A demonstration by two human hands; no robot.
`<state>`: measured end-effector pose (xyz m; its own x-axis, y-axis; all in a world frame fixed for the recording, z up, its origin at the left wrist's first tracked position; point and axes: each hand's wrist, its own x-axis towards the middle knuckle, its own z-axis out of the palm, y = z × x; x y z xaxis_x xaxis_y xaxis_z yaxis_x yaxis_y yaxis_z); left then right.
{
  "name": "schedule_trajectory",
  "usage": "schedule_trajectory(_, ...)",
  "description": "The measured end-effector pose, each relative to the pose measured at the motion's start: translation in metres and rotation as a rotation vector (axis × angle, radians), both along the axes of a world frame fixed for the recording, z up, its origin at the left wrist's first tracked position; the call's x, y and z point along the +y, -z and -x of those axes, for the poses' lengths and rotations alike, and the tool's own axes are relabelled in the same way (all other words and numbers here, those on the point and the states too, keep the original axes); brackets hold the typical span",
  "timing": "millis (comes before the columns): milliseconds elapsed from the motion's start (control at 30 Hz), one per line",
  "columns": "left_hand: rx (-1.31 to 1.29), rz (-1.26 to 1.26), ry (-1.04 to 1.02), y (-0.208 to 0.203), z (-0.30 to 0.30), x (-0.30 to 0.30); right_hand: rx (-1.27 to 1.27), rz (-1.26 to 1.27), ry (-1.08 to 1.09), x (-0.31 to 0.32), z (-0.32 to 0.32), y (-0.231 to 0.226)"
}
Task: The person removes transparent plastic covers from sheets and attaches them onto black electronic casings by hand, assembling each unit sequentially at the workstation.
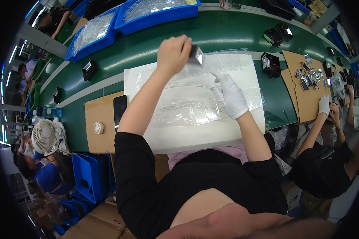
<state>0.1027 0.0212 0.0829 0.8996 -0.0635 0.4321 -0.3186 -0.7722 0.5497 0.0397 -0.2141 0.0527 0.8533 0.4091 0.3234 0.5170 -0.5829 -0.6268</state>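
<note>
My bare left hand (172,55) is raised over the far part of a white sheet, its fingers wrapped round a small black box (195,56) with a shiny, silvery face. Motion smears the box slightly. My right hand (229,95), in a white glove, hovers to the right and nearer to me, thumb and forefinger apart, and nothing plain shows between them. Beneath both hands lies the white sheet (143,140). Clear plastic film bags (187,113) are spread on it, with more clear bags (235,60) along its far edge.
Two blue trays (157,23) of clear bags stand at the far left. A black phone (119,109) and cardboard with a round white item (98,128) lie left, near a white fan (44,135). Black boxes (270,64) and small metal parts (311,77) lie right, beside co-workers.
</note>
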Motion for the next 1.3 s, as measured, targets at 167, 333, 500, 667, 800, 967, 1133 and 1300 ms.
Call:
schedule_trajectory(167,-0.196,-0.482,-0.286,0.061,-0.020,0.041,0.208,-0.013,-0.042,-0.012,0.020,0.027)
schedule_trajectory(333,0.419,-0.141,0.106,0.048,0.075,0.014,-0.033,0.521,-0.059,-0.010,0.037,0.038)
schedule_trajectory(500,0.384,-0.262,0.155,0.083,0.168,-0.011,-0.162,0.651,-0.333,0.001,0.046,0.043)
schedule_trajectory(667,0.217,-0.277,0.169,0.093,0.178,-0.012,-0.153,0.711,-0.275,-0.022,0.005,0.035)
schedule_trajectory(800,0.134,-0.288,0.299,0.095,0.161,-0.018,0.088,0.458,-0.119,-0.039,-0.004,0.029)
schedule_trajectory(967,0.229,-0.172,0.291,0.098,0.172,-0.005,0.616,-0.079,-0.233,-0.030,0.036,-0.010)
schedule_trajectory(1133,0.598,0.648,0.320,0.086,0.163,-0.011,-0.020,0.053,-0.382,0.004,0.043,0.029)
schedule_trajectory(1300,0.564,0.579,0.336,0.085,0.166,-0.002,0.014,0.111,-0.448,0.005,0.042,0.035)
